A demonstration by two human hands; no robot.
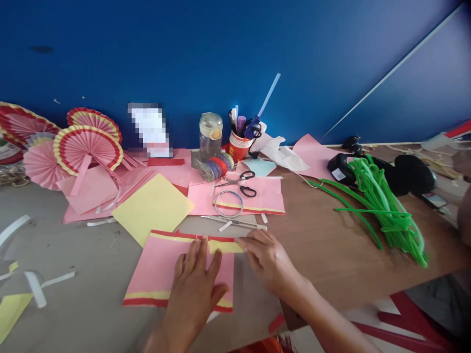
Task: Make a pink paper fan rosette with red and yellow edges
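At the lower centre of the frame, a pink sheet (149,272), partly hidden beneath the left hand (195,284), spread flat, grasping nothing. Near the upper right corner, the right hand (270,260), fingertips bent at the end of one yellow strip (226,246); cannot tell whether pinching it. Edged in yellow and red, top and bottom. Mid-frame, one pair of scissors (239,182), one ring (228,216).

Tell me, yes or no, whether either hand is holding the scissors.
No; the scissors lie on pink paper, apart from the left hand and right hand.
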